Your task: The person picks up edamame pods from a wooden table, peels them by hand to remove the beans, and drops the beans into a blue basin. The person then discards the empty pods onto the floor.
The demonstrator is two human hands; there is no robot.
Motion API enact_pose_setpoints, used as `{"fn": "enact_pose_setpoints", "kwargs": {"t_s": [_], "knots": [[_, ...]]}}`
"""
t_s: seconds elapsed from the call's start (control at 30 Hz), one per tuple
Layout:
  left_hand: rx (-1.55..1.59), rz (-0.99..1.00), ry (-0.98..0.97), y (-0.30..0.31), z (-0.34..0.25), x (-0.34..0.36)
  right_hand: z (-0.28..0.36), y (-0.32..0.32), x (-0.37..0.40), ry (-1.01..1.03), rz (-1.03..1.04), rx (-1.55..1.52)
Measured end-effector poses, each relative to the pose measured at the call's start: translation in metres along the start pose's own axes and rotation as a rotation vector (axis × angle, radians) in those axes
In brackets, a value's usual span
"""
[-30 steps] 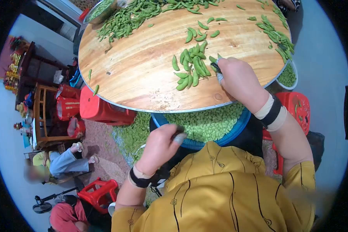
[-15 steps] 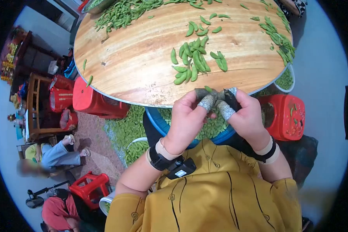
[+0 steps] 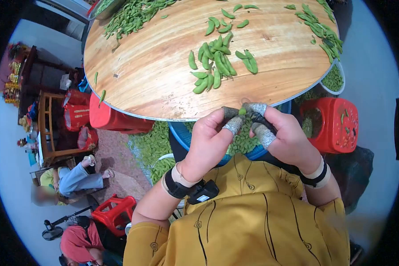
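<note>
My left hand [image 3: 212, 137] is closed in a pinch, its taped thumb and forefinger gripping a green soybean pod [image 3: 242, 111] at the table's near edge. Against the pod's other side press the curled, taped fingers of my right hand [image 3: 286, 135]; its thumb sits a little lower. Only a small end of the pod shows between the fingertips. Under both hands is a blue basin [image 3: 180, 135] holding shelled green soybeans [image 3: 241, 142]. Just beyond my hands, a loose group of soybean pods [image 3: 217, 60] lies on the round wooden table [image 3: 155, 75].
More pods [image 3: 135, 17] are heaped at the far left, others [image 3: 317, 26] along the right rim. Red stools [image 3: 337, 124] flank me. A white bucket of beans [image 3: 334, 79] is at right. Pods [image 3: 153, 144] cover the floor at left, where two people [image 3: 82, 177] sit.
My right thumb has drawn away from the left fingertips and sits lower. The pod shows a smaller, rounder end. The whole view has shifted slightly.
</note>
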State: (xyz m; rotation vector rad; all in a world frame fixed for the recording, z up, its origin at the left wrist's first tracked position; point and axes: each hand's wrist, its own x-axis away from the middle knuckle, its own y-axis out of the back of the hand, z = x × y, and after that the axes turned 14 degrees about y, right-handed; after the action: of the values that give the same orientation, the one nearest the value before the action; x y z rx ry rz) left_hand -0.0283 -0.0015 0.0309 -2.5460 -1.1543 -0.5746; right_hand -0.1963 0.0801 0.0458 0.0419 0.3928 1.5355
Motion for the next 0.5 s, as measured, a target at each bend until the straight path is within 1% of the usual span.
{"fn": "enact_pose_setpoints", "kwargs": {"t_s": [0.07, 0.2, 0.23, 0.27, 0.3, 0.33, 0.37, 0.4, 0.43, 0.47, 0.5], "knots": [[0.04, 0.033, -0.031, -0.002, -0.003, 0.001, -0.003, 0.001, 0.001, -0.03, 0.001, -0.057], [0.003, 0.014, -0.041, -0.002, 0.006, -0.001, -0.005, -0.002, 0.002, -0.073, -0.029, -0.175], [-0.041, -0.018, -0.118, -0.003, 0.013, -0.004, -0.007, -0.003, 0.002, -0.072, -0.03, -0.176], [-0.085, -0.049, -0.195, -0.003, 0.016, -0.005, -0.012, -0.004, 0.003, -0.03, -0.036, -0.15], [-0.086, -0.049, -0.194, -0.001, 0.013, -0.004, -0.014, -0.004, 0.003, 0.011, -0.043, -0.123], [-0.466, -0.148, -0.408, 0.003, 0.007, -0.002, -0.012, -0.002, 0.001, 0.011, -0.044, -0.124], [-0.849, -0.244, -0.619, 0.005, 0.002, 0.0, -0.005, 0.003, -0.002, -0.158, 0.0, -0.251], [-0.849, -0.242, -0.618, 0.006, 0.0, 0.002, -0.001, 0.007, -0.003, -0.328, 0.045, -0.377], [-0.53, -0.071, -0.347, 0.006, -0.001, 0.005, 0.002, 0.008, -0.002, -0.33, 0.043, -0.378], [-0.208, 0.094, -0.075, 0.008, -0.002, 0.006, 0.005, 0.01, -0.001, -0.424, 0.013, -0.628], [-0.21, 0.097, -0.072, 0.011, 0.0, 0.005, 0.006, 0.01, 0.0, -0.514, -0.019, -0.879]]}}
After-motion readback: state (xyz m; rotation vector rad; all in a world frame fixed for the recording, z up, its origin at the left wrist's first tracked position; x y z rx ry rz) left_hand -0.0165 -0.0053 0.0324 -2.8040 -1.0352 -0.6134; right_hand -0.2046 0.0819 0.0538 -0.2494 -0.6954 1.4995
